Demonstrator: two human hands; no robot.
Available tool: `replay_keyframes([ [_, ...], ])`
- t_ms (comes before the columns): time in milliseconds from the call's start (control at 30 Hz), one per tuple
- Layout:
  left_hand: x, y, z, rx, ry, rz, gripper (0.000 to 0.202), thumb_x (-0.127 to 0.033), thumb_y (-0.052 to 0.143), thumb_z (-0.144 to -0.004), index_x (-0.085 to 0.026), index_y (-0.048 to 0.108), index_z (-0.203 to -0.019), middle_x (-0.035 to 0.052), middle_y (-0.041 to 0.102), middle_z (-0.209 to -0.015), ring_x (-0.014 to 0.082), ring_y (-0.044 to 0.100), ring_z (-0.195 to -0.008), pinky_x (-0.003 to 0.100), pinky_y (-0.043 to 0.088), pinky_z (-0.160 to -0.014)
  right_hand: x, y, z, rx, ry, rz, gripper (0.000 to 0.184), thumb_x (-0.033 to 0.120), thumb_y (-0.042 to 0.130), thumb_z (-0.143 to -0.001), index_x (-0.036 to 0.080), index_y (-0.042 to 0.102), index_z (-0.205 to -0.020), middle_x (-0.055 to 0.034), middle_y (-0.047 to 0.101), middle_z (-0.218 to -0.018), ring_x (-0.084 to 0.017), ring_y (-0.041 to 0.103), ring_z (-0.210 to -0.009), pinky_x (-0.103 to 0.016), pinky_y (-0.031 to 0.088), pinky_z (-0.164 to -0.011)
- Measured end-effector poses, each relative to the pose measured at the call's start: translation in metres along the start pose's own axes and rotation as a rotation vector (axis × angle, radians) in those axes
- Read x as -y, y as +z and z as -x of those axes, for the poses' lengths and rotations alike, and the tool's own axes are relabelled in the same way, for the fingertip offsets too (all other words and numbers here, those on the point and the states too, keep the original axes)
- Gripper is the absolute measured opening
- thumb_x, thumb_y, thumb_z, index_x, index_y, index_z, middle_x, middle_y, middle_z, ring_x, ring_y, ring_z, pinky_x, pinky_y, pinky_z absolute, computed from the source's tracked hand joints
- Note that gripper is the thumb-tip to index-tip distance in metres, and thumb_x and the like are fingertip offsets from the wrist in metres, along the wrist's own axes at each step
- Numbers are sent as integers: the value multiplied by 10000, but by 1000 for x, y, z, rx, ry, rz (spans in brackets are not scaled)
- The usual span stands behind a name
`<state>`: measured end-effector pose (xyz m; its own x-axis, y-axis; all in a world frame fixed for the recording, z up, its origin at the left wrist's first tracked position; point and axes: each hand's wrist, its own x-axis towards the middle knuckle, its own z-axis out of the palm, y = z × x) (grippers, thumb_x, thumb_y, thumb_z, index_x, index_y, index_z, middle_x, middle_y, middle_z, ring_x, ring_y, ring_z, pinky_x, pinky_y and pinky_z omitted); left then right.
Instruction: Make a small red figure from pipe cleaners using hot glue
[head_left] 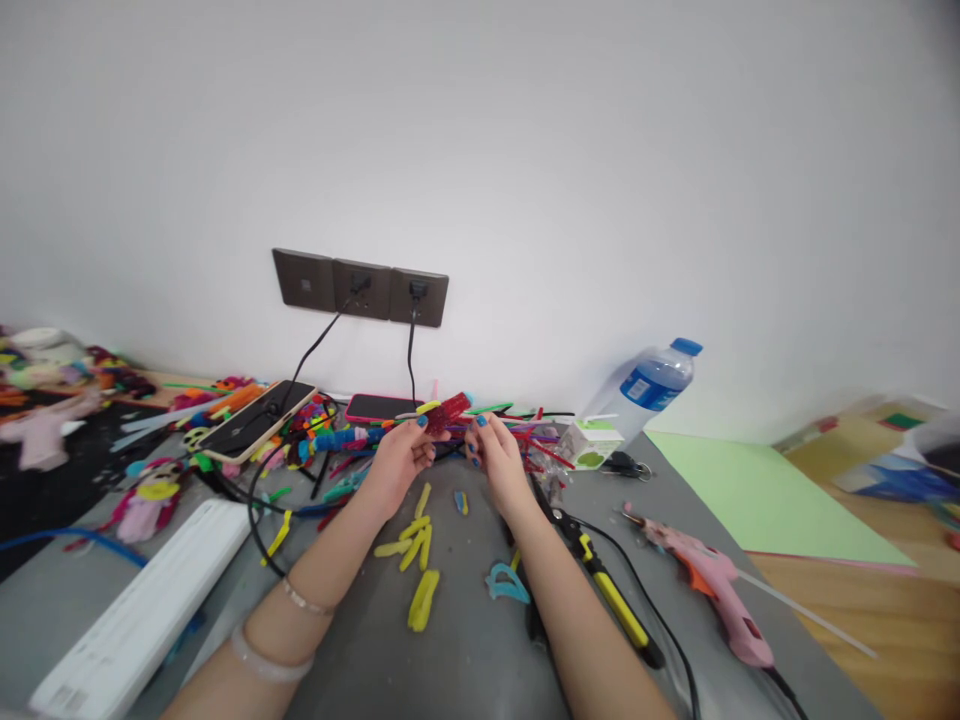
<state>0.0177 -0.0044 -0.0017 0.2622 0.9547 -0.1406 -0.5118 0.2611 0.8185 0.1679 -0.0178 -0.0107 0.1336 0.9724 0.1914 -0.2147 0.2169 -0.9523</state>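
Between the thumb and fingers of my left hand (397,468) is a dark red fuzzy pipe-cleaner piece (451,410), tilted up to the right. My right hand (496,462) is closed in a pinch just right of it; whatever lies between its fingertips is too small to make out. On the grey mat (420,670) below the hands lie several short yellow pipe-cleaner pieces (411,540) and a folded yellow piece (424,600). A small blue-and-yellow piece (461,502) rests near my right wrist, and a light-blue bent loop (507,582) lies lower down.
A pink glue gun (712,585) and yellow-black pliers (611,595) lie at the right, near a water bottle (652,385) leaning on the wall. A phone (259,420), a long white box (150,610), a pipe-cleaner doll (150,497) and black cables occupy the left.
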Motion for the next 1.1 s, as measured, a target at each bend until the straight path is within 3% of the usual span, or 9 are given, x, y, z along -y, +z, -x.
replay_keyframes([
  [267,5,-1,0,62,10,-117,439,-502,799,-639,-164,630,-863,34,690,-718,90,514,-555,214,400,-555,3,1,-2,0,35,-116,386,519,739,-710,210,570,-869,66,418,-613,-81,320,-491,-244,259,-485],
  [433,8,1,3,64,84,-181,401,-401,839,-613,-198,596,-859,-30,616,-679,98,542,-587,212,406,-560,7,2,-3,-47,37,-197,379,477,779,-658,211,602,-863,56,424,-620,-87,298,-516,-244,280,-495],
  [633,7,1,2,71,273,-284,341,-277,817,-609,-191,604,-861,9,666,-820,110,541,-645,222,423,-583,7,0,-3,-58,69,-200,373,461,780,-642,211,627,-874,38,498,-656,-96,350,-538,-246,310,-516],
  [833,6,-1,2,86,342,-338,296,-214,785,-638,-187,608,-874,12,662,-839,124,565,-712,254,465,-693,8,2,-3,-45,55,-208,373,457,798,-628,208,618,-839,43,511,-631,-96,378,-532,-236,317,-513],
  [1100,11,-2,0,188,360,-329,545,-285,832,-636,-213,591,-1119,96,653,-1166,209,625,-1016,314,518,-827,10,2,-1,-62,16,-197,374,453,773,-653,225,596,-891,12,585,-754,-114,447,-591,-232,352,-535],
])
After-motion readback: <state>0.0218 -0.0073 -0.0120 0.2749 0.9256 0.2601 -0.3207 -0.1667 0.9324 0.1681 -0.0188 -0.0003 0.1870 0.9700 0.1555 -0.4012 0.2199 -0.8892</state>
